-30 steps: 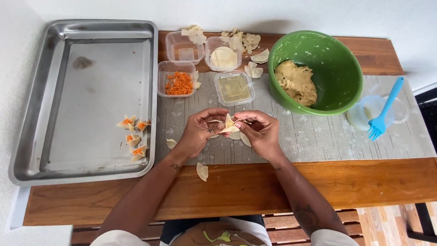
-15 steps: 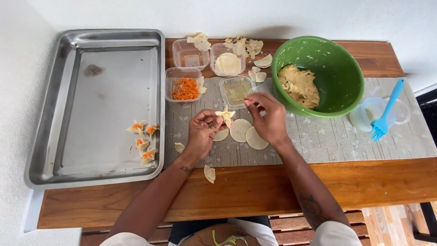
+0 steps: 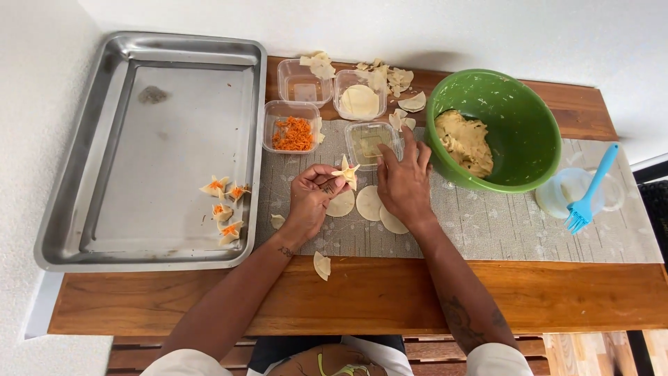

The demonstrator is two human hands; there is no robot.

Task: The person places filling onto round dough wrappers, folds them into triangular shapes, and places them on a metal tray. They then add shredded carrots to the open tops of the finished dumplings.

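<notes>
My left hand [image 3: 311, 202] pinches a small folded dough parcel [image 3: 346, 173] shaped like a star, held just above the woven mat. My right hand [image 3: 403, 182] is stretched forward with its fingertips at the small clear tub of pale liquid [image 3: 369, 141]; nothing is held in it. Three round dough wrappers [image 3: 367, 203] lie flat on the mat between and under my hands. Several finished parcels with orange filling [image 3: 224, 202] sit in the right part of the big metal tray [image 3: 83, 167].
A green bowl [image 3: 529, 111] with pale filling stands to the right. Clear tubs hold grated carrot [image 3: 292, 134] and stacked wrappers [image 3: 359, 102]. A blue silicone brush [image 3: 590, 189] rests on a clear cup. Dough scraps [image 3: 321, 265] lie on the wooden table and mat.
My hands have parted: the left keeps the folded parcel while the right has let go and reached forward to the small liquid tub. The view has shifted slightly.
</notes>
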